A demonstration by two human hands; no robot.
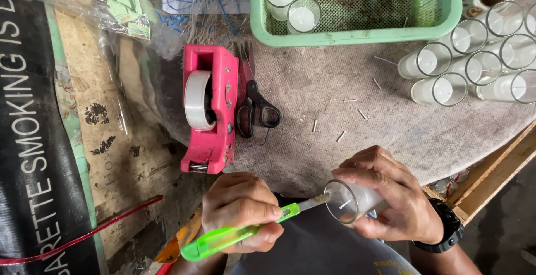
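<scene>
Nearest us, our left hand (241, 211) grips the green utility knife (234, 235) with its blade tip at the rim of the glass candle cup (350, 199), which our right hand (385, 197) clasps tilted on its side. We should probably keep the cup steady and scrape lightly, judging by the wick trimmings (340, 136) on the table (312, 96); farther off lie the pink tape dispenser (209, 107) and green basket (357, 7).

The left hand (241, 211) is curled into a fist around a green utility knife (234, 235), knuckles up, thumb along the handle. Just to the right of the knife, the right hand (385, 194) wraps a glass candle jar (352, 199), fingers arched over it, wrist bent.
</scene>
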